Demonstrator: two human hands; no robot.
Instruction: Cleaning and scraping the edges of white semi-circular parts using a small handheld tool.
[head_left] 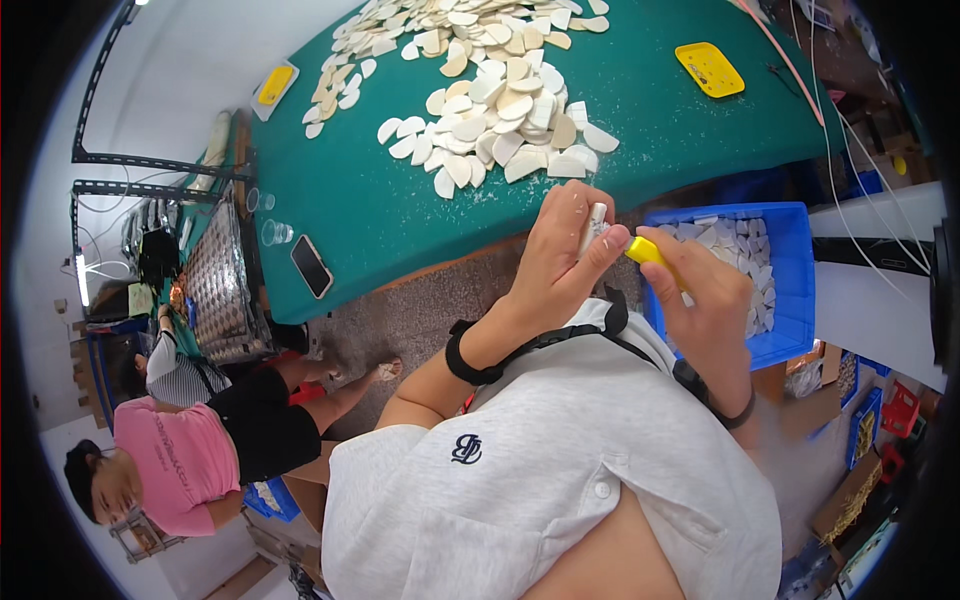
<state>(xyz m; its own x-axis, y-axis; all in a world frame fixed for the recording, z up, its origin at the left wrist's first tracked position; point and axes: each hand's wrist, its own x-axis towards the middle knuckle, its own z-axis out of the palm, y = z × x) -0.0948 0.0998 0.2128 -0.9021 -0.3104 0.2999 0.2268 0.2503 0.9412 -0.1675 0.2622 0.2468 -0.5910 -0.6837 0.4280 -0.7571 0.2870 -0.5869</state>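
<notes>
The small pale piece [596, 222] sits pinched in the left hand [560, 260], just above the blue bin [790, 290] and near the worktop [380, 200] edge; it looks thin, light and stiff, and may chip, so hold it by its sides. The right hand [705, 295] has its grip closed on a yellow tool [648, 251] touching the piece. A heap of the same pieces [500, 130] lies on the worktop.

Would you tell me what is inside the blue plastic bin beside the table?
The blue bin holds pale, flat, rounded pieces. The right hand covers its near left part, so that content is hidden.
</notes>
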